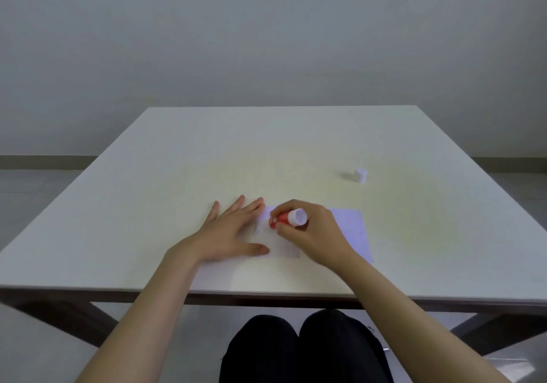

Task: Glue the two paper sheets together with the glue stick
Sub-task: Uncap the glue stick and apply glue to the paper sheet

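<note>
A red and white glue stick (288,219) is gripped in my right hand (310,228), tilted with its tip down and to the left on a white paper sheet (281,245). My left hand (233,231) lies flat, fingers spread, pressing the left part of that sheet. A second pale sheet (355,231) lies to the right, partly under my right hand. Where the two sheets overlap is hidden by my hands. The glue stick's white cap (360,175) stands apart on the table at the right.
The pale table (266,152) ends at a near edge just below the sheets. Its dark legs and my dark-clothed knees (302,350) show beneath. A plain wall stands behind the far edge.
</note>
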Action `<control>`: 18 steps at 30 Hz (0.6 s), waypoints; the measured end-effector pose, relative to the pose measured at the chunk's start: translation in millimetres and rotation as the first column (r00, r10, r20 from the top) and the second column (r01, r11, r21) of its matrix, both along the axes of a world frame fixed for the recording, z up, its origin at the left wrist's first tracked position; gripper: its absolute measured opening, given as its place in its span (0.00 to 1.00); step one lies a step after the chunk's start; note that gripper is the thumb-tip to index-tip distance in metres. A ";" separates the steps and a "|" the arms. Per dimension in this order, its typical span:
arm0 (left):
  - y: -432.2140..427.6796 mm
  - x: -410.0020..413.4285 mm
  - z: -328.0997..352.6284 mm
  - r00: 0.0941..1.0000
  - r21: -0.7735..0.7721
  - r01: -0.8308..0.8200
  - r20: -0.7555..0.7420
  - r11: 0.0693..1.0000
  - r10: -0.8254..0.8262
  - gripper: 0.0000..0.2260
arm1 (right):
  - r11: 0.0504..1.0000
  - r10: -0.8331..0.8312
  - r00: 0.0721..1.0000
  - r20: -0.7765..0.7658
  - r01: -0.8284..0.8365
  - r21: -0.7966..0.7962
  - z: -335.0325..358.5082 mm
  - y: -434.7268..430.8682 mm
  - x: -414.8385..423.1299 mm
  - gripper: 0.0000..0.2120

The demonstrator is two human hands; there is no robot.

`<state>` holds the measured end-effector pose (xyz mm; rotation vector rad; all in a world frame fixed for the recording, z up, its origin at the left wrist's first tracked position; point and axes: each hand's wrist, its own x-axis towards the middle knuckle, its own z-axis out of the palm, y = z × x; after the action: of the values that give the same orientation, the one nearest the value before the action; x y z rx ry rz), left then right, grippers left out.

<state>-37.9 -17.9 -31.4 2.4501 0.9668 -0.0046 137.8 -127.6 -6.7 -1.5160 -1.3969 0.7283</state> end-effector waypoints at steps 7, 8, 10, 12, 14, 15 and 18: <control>-3.6 -3.1 -2.6 1.000 -0.022 -0.010 0.009 1.000 0.010 0.42 | 0.998 0.027 0.998 -0.056 -0.030 -0.057 -4.6 -18.8 0.8 0.03; -4.2 -2.3 0.7 1.000 -0.022 -0.013 0.016 1.000 0.013 0.42 | 0.995 0.066 0.995 -0.070 -0.071 -0.064 -2.5 -23.3 -1.5 0.03; -2.5 -1.9 5.0 1.000 -0.025 -0.015 0.011 1.000 0.016 0.42 | 0.996 0.049 0.995 -0.090 -0.055 -0.064 0.2 -20.1 0.5 0.04; -1.6 -0.1 7.0 1.000 -0.026 -0.009 -0.002 1.000 0.009 0.42 | 0.997 -0.053 0.989 -0.136 0.045 -0.060 2.9 -13.3 10.3 0.02; -2.6 0.6 6.9 1.000 -0.031 -0.006 -0.008 0.999 0.006 0.42 | 0.987 -0.161 0.976 -0.147 0.155 -0.048 3.1 -8.8 18.1 0.02; -3.0 0.2 6.3 1.000 -0.033 -0.006 -0.009 0.999 0.006 0.42 | 0.981 -0.195 0.971 -0.140 0.191 -0.042 2.7 -8.0 18.7 0.02; -4.3 -1.3 4.8 1.000 -0.029 -0.011 -0.001 1.000 0.011 0.43 | 0.991 -0.131 0.985 -0.108 0.126 -0.050 2.4 -15.0 9.6 0.03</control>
<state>-39.3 -22.2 -26.5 2.4180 0.9742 -0.0153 147.5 -142.6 -4.2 -1.5589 -1.1960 0.7554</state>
